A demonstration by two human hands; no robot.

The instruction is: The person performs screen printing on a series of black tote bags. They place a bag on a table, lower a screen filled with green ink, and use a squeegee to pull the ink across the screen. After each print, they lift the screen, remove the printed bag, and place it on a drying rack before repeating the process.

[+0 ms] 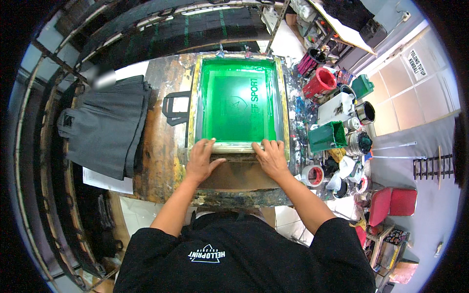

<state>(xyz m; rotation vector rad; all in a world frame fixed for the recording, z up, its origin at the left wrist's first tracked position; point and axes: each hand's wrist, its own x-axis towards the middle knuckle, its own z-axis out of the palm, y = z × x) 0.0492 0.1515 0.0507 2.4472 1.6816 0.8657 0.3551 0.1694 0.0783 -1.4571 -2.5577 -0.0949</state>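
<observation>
A wooden-framed printing screen with a green mesh lies flat on a worn, paint-stained table. My left hand rests on the near rail of the frame, fingers over its edge at the left. On the same rail, further right, my right hand presses down with fingers spread. Black bag handles stick out from under the screen's left side. A dark bare patch of table lies between my wrists.
A stack of dark grey bags lies to the left. On the right stand a red tub, green tubs, ink cans, a tape roll and rags. Black racks curve around the back and left.
</observation>
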